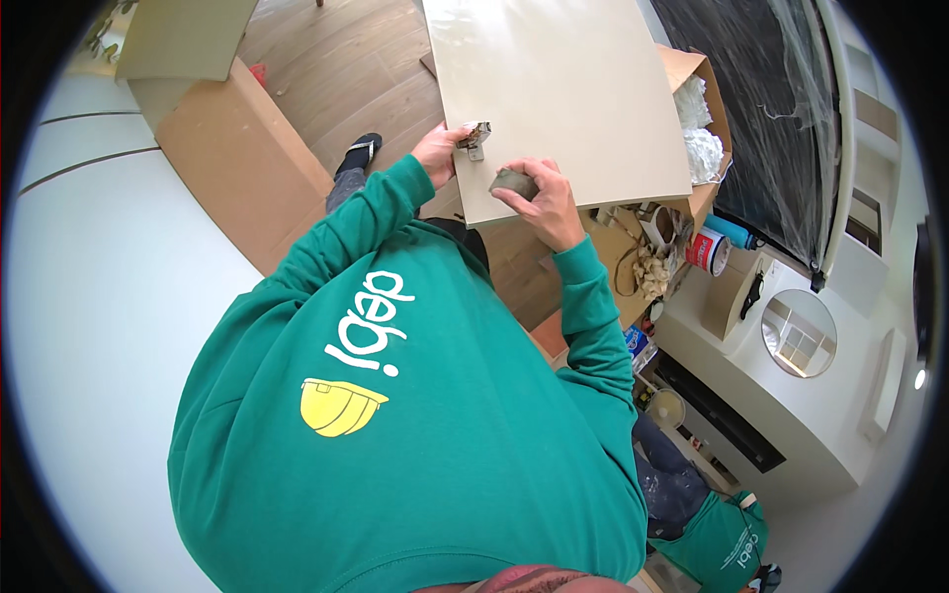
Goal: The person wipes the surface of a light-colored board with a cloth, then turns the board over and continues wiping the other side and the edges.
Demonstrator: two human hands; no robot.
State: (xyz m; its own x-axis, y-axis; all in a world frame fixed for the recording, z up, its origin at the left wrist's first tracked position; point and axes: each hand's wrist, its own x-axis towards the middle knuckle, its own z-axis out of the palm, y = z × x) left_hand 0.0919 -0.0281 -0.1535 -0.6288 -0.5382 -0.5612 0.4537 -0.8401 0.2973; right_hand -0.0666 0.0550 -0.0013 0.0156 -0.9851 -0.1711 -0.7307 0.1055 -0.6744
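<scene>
A large pale cream panel lies flat in front of me. At its left edge, my left hand is closed on a shiny metal cabinet hinge. Whether the hinge is fastened to the panel, I cannot tell. Over the panel's near part, my right hand grips a short, rounded grey-brown thing between thumb and fingers. Its kind is not plain. The two hands are apart, with the hinge and the rounded thing not touching.
A brown cardboard sheet leans at the left. An open carton with white wrapping stands beyond the panel's right edge. Near it are a paint can and crumpled paper. Another person in green is at the lower right.
</scene>
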